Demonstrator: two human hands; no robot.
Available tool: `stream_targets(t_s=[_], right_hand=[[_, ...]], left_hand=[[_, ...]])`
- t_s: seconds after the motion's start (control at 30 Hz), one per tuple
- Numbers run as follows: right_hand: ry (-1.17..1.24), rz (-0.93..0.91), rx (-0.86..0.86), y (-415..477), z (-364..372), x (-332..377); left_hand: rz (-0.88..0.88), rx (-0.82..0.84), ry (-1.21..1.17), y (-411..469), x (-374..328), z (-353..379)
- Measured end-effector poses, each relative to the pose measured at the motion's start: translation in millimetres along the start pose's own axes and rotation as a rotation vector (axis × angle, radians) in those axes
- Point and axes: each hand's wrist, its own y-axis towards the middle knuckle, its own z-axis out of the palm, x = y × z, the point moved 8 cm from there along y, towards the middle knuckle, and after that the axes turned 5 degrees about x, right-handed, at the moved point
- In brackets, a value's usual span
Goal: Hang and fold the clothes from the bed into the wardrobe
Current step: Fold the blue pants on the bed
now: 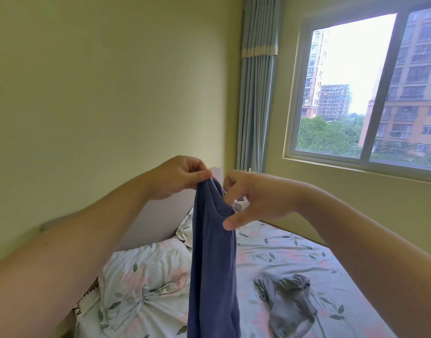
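**Blue garment held up over the bed**

A dark blue garment (213, 252) hangs in the air above the bed (282, 245), bunched into a long narrow drape that runs down past the bottom edge of the view. The left hand (180, 178) pinches its top edge between thumb and curled fingertips and carries its weight. The right hand (256, 198) is just beside it on the other side. Its fingers are loosely curled at the upper edge of the cloth and its thumb is stretched out lower down, touching the garment's right side. Finger and thumb stand fairly wide apart, and whether they actually grip the cloth cannot be told.

Below and to the right, a crumpled grey garment (290, 303) lies on the flowered sheet, well apart from the blue one. A pillow (141, 276) in matching flowered fabric lies to the left of the hanging cloth, against a pale headboard (158, 215). Behind it rises a plain yellowish wall (112, 81). A blue-grey curtain (256, 93) hangs in the corner next to a wide window (370, 89), through which tall buildings and trees show.
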Motion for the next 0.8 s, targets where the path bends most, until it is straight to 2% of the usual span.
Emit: stream_targets(t_s=[0.1, 0.23, 0.4, 0.53, 0.63, 0.8], right_hand=[[0.169, -0.089, -0.148, -2.2, -16.8, 12.2], [0.391, -0.121, -0.223, -2.7, -23.2, 4.3], [0.389, -0.066, -0.148, 4.5, -8.7, -1.9], [0.525, -0.106, -0.123, 1.9, -1.9, -3.1], [0.423, -0.125, -0.083, -2.8, -0.7, 8.8], [0.272, -0.119, -0.05, -3.5, 1.7, 32.6]], left_hand=[[-0.042, 0.028, -0.14, -1.3, 11.2, 1.3], [-0.066, 0.036, -0.215, -5.3, 17.5, 0.9], [-0.036, 0.038, -0.297, -11.1, 15.4, -3.4], [-0.018, 0.088, -0.37, -14.8, 16.1, -6.3], [-0.018, 0.137, -0.378, -16.3, 16.3, -1.9], [-0.029, 0.13, -0.356, -19.4, 17.8, -1.0]])
